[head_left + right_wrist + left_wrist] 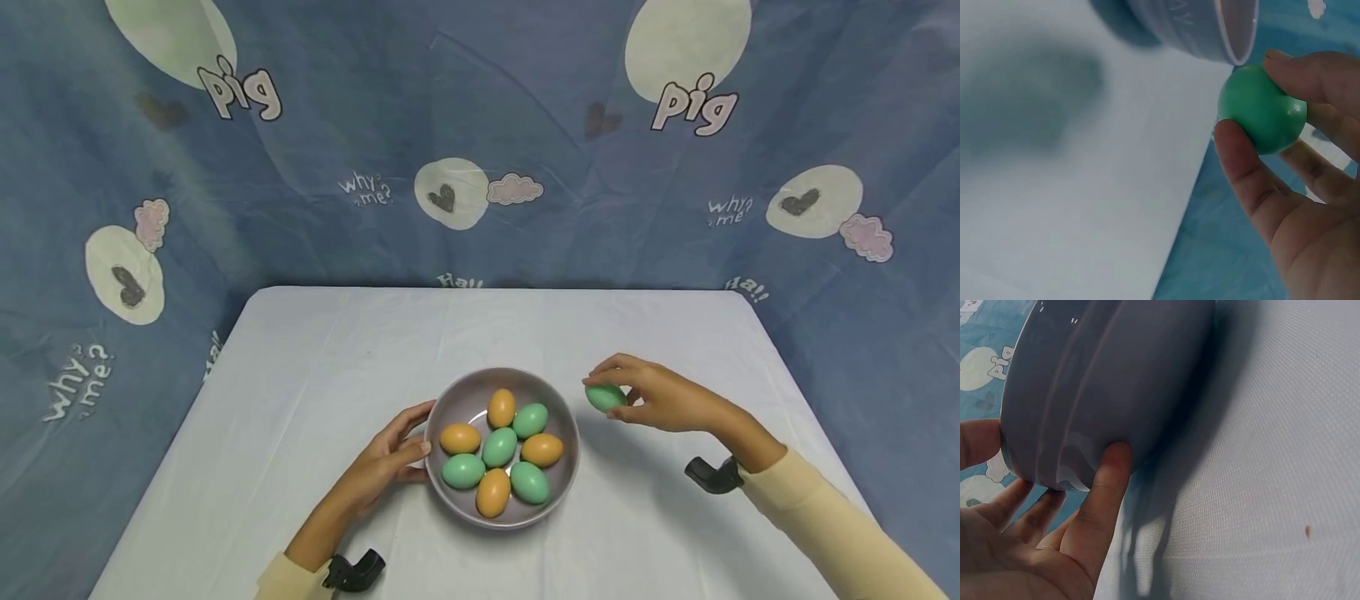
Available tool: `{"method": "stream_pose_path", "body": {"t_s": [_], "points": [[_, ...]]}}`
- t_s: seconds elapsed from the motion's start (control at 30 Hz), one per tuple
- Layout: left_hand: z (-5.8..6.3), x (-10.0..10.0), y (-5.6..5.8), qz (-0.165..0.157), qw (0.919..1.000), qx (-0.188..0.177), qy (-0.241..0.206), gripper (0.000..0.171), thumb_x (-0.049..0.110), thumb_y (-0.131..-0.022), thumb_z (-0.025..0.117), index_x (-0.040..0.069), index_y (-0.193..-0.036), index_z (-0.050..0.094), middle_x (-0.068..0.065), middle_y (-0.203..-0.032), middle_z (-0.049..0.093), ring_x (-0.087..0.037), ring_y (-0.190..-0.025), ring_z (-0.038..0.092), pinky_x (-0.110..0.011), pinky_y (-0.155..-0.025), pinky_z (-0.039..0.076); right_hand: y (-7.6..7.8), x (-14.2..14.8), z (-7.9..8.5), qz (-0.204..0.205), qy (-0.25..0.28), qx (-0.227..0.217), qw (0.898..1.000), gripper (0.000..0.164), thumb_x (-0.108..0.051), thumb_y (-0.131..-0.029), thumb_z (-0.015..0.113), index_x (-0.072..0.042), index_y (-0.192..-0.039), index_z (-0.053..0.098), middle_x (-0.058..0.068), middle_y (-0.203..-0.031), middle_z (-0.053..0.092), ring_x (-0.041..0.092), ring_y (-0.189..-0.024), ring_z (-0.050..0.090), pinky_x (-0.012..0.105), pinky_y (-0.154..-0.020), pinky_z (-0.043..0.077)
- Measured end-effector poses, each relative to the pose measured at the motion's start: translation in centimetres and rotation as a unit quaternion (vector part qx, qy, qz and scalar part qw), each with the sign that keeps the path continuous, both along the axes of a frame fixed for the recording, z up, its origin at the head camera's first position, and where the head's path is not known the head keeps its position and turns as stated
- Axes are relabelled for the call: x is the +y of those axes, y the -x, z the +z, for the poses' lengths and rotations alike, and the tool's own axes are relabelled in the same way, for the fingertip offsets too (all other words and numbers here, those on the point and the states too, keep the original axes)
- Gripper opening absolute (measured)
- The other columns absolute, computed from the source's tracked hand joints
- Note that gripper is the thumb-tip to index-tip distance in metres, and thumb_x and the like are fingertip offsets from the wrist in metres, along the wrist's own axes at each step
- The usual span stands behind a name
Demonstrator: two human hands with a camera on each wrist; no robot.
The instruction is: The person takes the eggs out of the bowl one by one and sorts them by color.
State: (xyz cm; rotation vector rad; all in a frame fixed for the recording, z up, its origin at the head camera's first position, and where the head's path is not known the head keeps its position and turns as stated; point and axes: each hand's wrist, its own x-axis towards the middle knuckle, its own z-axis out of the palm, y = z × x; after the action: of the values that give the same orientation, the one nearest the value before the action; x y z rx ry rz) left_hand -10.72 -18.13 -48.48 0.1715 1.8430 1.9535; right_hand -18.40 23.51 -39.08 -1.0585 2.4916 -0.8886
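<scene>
A mauve-grey round bowl (566, 492) sits on the white table with several orange eggs (492, 492) and several green eggs (462, 471) inside. My left hand (382, 454) holds the bowl at its left side; in the left wrist view its fingers (1110, 481) spread against the outer wall (1116, 381). To the right of the bowl, my right hand (663, 398) pinches one more green egg (604, 397) above the table. The right wrist view shows this glossy green egg (1260, 109) between thumb and fingertips, close by the bowl's rim (1235, 31).
The table (315, 358) has a white cloth. Behind it hangs a blue curtain (570, 242) printed with "pig" and "why me?". Each wrist wears a black camera mount, seen at the right cuff (712, 476) and the left cuff (356, 572).
</scene>
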Motion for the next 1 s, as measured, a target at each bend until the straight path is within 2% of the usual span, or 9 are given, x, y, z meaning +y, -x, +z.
{"method": "stream_pose_path", "body": {"t_s": [0.3, 0.5, 0.73, 1.0], "points": [[-0.2, 0.4, 0.2, -0.001, 1.0000, 0.000, -0.001, 0.064, 0.017, -0.101, 0.058, 0.017, -0.157, 0.028, -0.016, -0.165, 0.021, -0.044, -0.136, 0.045, -0.044, -0.088, 0.059, -0.7, 1.6, -2.8, -0.024, 0.002, -0.010, 1.000, 0.042, -0.002, -0.088, 0.072, -0.003, -0.129, 0.064, 0.012, -0.128, 0.059, 0.015, -0.102, 0.060, 0.026, -0.077, 0.058], [-0.1, 0.0, 0.2, 0.001, 1.0000, -0.005, 0.001, 0.064, 0.016, -0.100, 0.057, 0.016, -0.157, 0.027, -0.016, -0.165, 0.018, -0.045, -0.136, 0.046, -0.045, -0.089, 0.058, -1.1, 1.7, -4.5, -0.030, 0.010, -0.003, 1.000, 0.043, 0.000, -0.086, 0.074, -0.001, -0.128, 0.064, 0.013, -0.126, 0.060, 0.017, -0.102, 0.059, 0.027, -0.075, 0.058], [-0.1, -0.3, 0.4, -0.003, 1.0000, -0.008, -0.002, 0.064, 0.017, -0.101, 0.056, 0.017, -0.157, 0.027, -0.015, -0.166, 0.016, -0.047, -0.136, 0.045, -0.046, -0.090, 0.058, -1.7, 2.0, -5.8, -0.044, 0.008, -0.017, 0.999, 0.044, -0.001, -0.086, 0.075, 0.001, -0.128, 0.063, 0.013, -0.125, 0.060, 0.025, -0.107, 0.059, 0.030, -0.077, 0.059], [-0.4, -0.5, 0.5, -0.016, 0.9998, 0.004, -0.004, 0.063, 0.015, -0.102, 0.054, 0.015, -0.158, 0.025, -0.018, -0.166, 0.014, -0.048, -0.136, 0.044, -0.045, -0.090, 0.058, -1.9, 2.1, -6.9, -0.051, 0.001, -0.023, 0.998, 0.045, -0.001, -0.085, 0.076, 0.001, -0.128, 0.063, 0.013, -0.125, 0.060, 0.025, -0.108, 0.059, 0.031, -0.079, 0.058]]}}
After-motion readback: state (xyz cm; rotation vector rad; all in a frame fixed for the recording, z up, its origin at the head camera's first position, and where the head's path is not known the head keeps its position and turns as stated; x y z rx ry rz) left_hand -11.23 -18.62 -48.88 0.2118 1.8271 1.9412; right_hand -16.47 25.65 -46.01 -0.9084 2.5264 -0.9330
